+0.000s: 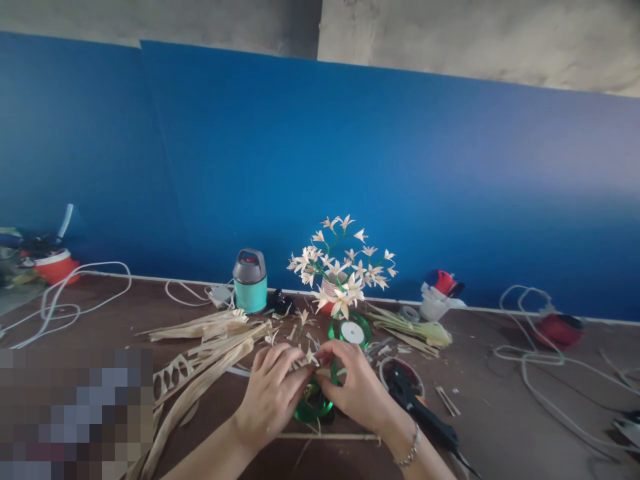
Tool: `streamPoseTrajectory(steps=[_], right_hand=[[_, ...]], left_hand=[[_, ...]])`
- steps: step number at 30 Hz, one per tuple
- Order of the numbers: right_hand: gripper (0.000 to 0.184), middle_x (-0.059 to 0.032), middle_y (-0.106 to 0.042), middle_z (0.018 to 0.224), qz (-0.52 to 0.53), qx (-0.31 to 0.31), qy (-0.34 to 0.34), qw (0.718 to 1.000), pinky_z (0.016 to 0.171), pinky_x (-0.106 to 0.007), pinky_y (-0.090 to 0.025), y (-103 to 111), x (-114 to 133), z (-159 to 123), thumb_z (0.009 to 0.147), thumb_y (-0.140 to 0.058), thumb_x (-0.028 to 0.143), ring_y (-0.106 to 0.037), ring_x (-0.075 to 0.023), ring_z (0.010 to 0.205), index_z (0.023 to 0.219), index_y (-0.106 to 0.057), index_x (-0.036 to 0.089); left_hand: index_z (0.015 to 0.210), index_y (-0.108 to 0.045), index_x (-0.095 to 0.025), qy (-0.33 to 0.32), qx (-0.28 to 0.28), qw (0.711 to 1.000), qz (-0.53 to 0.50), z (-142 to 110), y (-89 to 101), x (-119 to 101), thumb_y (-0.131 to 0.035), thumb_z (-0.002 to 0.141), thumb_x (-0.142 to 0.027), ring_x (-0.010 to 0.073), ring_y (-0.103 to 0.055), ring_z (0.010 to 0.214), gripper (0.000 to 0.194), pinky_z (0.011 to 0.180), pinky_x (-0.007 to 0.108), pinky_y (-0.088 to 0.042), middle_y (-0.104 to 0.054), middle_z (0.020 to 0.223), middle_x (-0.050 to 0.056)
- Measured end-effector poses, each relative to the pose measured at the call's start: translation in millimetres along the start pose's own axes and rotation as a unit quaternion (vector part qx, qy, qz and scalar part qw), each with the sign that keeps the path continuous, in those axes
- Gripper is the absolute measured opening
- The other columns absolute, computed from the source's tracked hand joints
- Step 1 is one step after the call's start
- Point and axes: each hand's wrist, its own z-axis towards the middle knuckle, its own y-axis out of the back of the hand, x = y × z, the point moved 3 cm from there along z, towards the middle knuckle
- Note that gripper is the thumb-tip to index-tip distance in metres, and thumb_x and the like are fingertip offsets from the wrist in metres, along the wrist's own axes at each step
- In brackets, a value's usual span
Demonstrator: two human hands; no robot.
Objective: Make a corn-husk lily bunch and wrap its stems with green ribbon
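Both hands meet at the middle of the brown table. My left hand [275,390] is closed, its thumb and fingers pinched round a small pale husk flower [311,355]. My right hand [354,381] comes at the same flower from the right, thumb and forefinger pinched by its base. A strip of green ribbon [335,367] hangs by the right fingers. Below them lies a green ring-shaped roll [304,411], partly covered by the hands. Just beyond stands a green ribbon spool [367,331] with a white centre. Behind it, a striped pot [331,288] holds several finished flowers [353,287].
Dried husks [205,330] spread at left, near a turquoise lidded container [251,293]. On the right are a black glue gun [425,413] over a round bowl [419,379], a bundle of stalks [415,330] and white cables [525,360]. A blue panel [280,167] backs the table.
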Motion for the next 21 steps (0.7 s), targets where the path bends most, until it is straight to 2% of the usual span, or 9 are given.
streamPoseTrajectory(steps=[6, 13, 21], right_hand=[[0.022, -0.0008, -0.061, 0.083, -0.001, 0.002, -0.004, 1.0, 0.077, -0.033, -0.039, -0.4, 0.1, -0.1, 0.066, -0.055, 0.011, -0.054, -0.02, 0.084, 0.085, -0.055, 0.022], [0.02, -0.0011, -0.062, 0.082, 0.005, 0.008, 0.004, 1.0, 0.078, -0.031, -0.039, 0.1, 4.5, 1.4, 0.066, -0.053, 0.01, -0.055, -0.0192, 0.084, 0.083, -0.055, 0.021], [0.02, -0.0004, -0.062, 0.081, 0.005, 0.007, 0.009, 1.0, 0.077, -0.031, -0.04, 0.2, 7.7, -0.1, 0.067, -0.053, 0.009, -0.056, -0.0187, 0.082, 0.083, -0.055, 0.021]], left_hand=[[0.091, -0.065, -0.024, -0.002, 0.003, 1.0, -0.004, 1.4, -1.4, -1.3, -0.054, 0.082, -0.021, 0.0179, -0.05, 0.094, 0.015, 0.083, 0.031, -0.034, -0.063, 0.09, 0.003], [0.097, -0.063, -0.024, -0.004, 0.019, 1.0, -0.025, 2.3, -0.9, -1.2, -0.051, 0.084, -0.019, 0.0166, -0.051, 0.084, 0.018, 0.077, 0.031, -0.033, -0.065, 0.078, 0.0], [0.102, -0.062, -0.024, -0.003, 0.03, 0.999, -0.02, 2.7, -1.2, -1.4, -0.051, 0.084, -0.018, 0.0162, -0.051, 0.083, 0.022, 0.079, 0.032, -0.032, -0.064, 0.079, 0.0]])
